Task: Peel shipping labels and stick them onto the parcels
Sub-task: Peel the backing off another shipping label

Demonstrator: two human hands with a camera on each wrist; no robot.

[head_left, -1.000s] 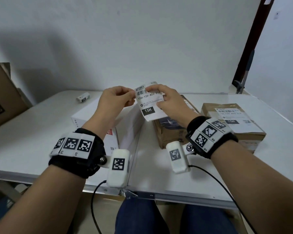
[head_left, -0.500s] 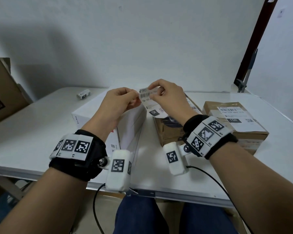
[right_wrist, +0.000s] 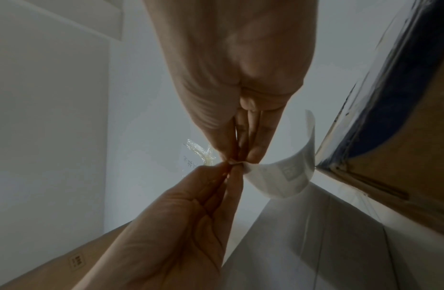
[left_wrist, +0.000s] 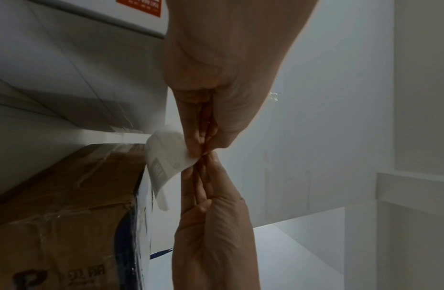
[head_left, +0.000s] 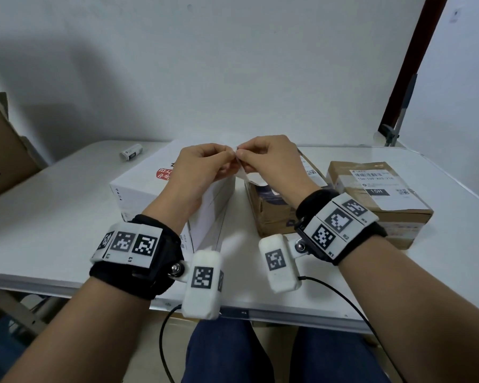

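I've tipped the label point(head_left: 242, 174) from facing me to edge-on, both hands point(head_left: 234, 161) now pinching its top corner above the brown parcel point(head_left: 274, 214) at twelve o'clock, so peeling looks about to start.

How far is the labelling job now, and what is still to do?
Done: the brown cardboard parcel on the right already carries a label. In hand: the left hand and the right hand pinch a corner of a curled white shipping label, apparently starting to peel it. Left: sticking it. The white box shows no shipping label on top.
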